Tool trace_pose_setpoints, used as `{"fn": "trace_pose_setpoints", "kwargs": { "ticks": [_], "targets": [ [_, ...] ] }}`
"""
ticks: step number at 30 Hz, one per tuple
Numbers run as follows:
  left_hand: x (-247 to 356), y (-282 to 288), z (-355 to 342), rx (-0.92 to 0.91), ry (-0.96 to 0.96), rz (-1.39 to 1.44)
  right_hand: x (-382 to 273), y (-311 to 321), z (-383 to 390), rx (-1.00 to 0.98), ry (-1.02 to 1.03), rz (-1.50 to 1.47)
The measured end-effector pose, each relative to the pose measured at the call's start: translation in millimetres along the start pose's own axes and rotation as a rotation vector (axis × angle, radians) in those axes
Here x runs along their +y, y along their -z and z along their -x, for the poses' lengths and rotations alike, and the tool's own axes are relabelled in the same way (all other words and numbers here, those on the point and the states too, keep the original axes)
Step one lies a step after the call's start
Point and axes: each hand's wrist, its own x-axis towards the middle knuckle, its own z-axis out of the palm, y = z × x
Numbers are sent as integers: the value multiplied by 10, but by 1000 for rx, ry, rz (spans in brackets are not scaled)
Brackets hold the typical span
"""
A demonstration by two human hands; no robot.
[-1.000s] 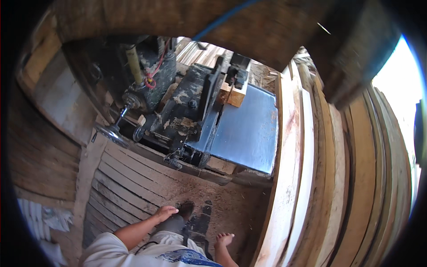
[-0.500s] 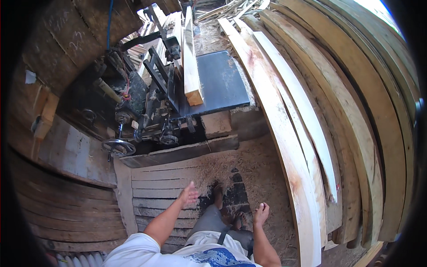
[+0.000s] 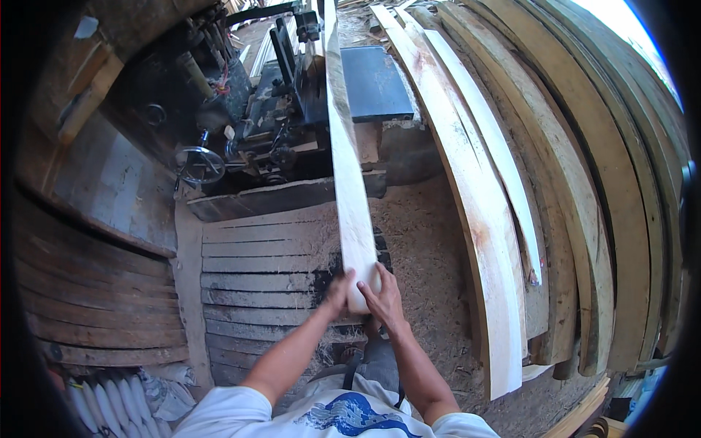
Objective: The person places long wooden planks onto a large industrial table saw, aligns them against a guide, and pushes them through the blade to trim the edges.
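Beam (image 3: 348, 160): long, pale, squared timber; far part over the left portion of the metal table (image 3: 380, 91), near end out past the table's front edge, toward us. Can't tell if it rests on the top.
Left hand (image 3: 339, 294): mostly closed, on the left side of the beam's near end, well in front of the table; slightly blurred.
Right hand (image 3: 385, 296): partly closed, thumb over the top, fingers along the beam's right side. Fingers underneath are hidden.
Beam step: looks like 2-handed handling of the near end at the machine; we read it as positioning.
Beam next: in our judgement, any shift calls for both hands moving together, beam level and lined up with the table, fingers well back from the black guard (image 3: 308, 28) at the table's left.
Handwheel (image 3: 201, 165): left of the table, untouched.
Planks (image 3: 489, 241): right of the table, running toward us, untouched.
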Motion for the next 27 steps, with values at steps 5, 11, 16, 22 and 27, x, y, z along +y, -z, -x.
{"fn": "trace_pose_setpoints", "kwargs": {
  "ticks": [5, 11, 16, 22, 27],
  "targets": [
    [-1724, -339, 1330, -180, -16, -99, 8, 495, 1141, -228, -402, 342],
    [-2477, -307, 2249, -198, 349, -2, 233, 910, 2485, -305, -400, 617],
    [-2773, -684, 2598, -306, 491, 295, 656, 1370, 3004, -300, -360, 461],
    [-2684, -1190, 2682, -175, 268, -531, 2259, 1508, 3146, -305, -440, -534],
    [-3288, -922, 2493, 24, 242, -794, 2331, 1273, 3203, -435, -497, -945]
  ]
}}
